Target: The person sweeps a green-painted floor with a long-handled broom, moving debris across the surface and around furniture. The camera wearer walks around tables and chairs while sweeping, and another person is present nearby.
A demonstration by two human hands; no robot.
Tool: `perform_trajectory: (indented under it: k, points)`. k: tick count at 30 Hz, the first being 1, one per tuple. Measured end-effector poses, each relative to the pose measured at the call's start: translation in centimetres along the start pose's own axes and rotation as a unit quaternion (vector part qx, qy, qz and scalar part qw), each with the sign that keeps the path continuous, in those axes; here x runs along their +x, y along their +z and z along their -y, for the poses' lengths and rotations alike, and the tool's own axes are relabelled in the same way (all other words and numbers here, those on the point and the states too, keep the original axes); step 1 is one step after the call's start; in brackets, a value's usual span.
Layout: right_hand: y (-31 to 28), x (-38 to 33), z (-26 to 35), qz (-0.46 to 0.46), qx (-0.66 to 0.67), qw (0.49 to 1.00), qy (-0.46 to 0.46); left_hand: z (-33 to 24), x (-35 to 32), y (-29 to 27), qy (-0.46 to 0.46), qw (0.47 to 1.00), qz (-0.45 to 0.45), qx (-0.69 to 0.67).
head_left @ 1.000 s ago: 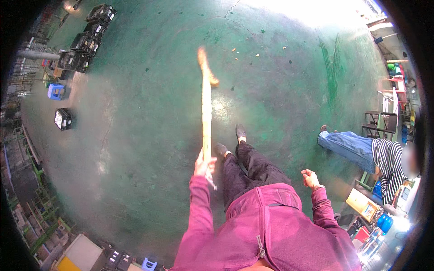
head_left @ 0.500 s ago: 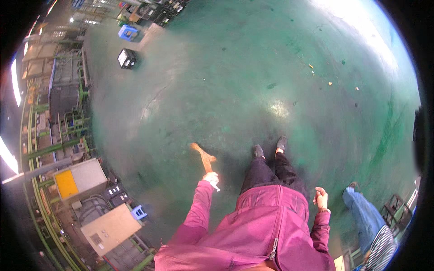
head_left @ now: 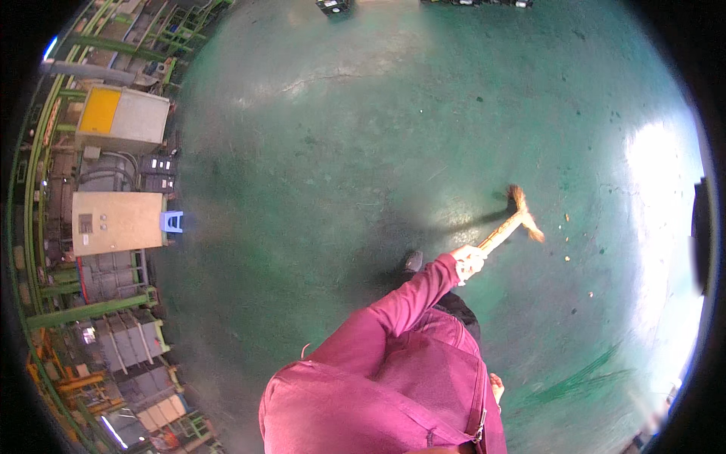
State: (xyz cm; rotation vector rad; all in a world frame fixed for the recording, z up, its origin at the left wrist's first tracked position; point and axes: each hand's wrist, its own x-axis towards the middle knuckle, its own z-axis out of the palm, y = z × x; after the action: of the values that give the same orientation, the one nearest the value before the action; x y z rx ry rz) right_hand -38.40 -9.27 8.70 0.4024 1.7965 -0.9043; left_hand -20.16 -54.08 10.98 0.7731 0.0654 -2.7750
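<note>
My left hand (head_left: pixel 469 262) is closed around the handle of a short broom (head_left: pixel 501 233), its arm stretched across my front to the right. The broom's straw-coloured bristle head flares out at the far end, over the green floor (head_left: pixel 340 166); I cannot tell whether it touches. Something small and white shows at the left hand. A few small yellowish bits (head_left: pixel 566 218) lie on the floor just right of the bristles. My right hand (head_left: pixel 497 387) shows only in part beside my jacket, low on the right, and its fingers are mostly hidden.
Along the left stand green-framed racks, a grey and yellow cabinet (head_left: pixel 134 117), a beige-topped cabinet (head_left: pixel 121 222) and a small blue stool (head_left: pixel 172 222). A black crate (head_left: pixel 333 7) sits at the far edge. Dark streaks (head_left: pixel 578 382) mark the floor at right.
My left hand has swung the broom across to the right, near the bits. My view has turned right; the racks appear shifted, and the person in blue trousers is no longer clearly seen.
</note>
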Motion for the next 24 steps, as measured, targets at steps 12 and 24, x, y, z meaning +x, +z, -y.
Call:
perform_trajectory:
  k: [12, 24]
  points:
    - [8.4, 6.3, 16.7, 0.057, -0.066, 0.980, -0.181, -11.1, -25.7, -5.5, 0.096, 0.935, -0.342, -0.020]
    - [20.0, -1.3, 17.7, -0.051, -0.204, 0.977, 0.041, -46.7, -9.4, -19.7, -0.063, 0.879, -0.412, 0.231]
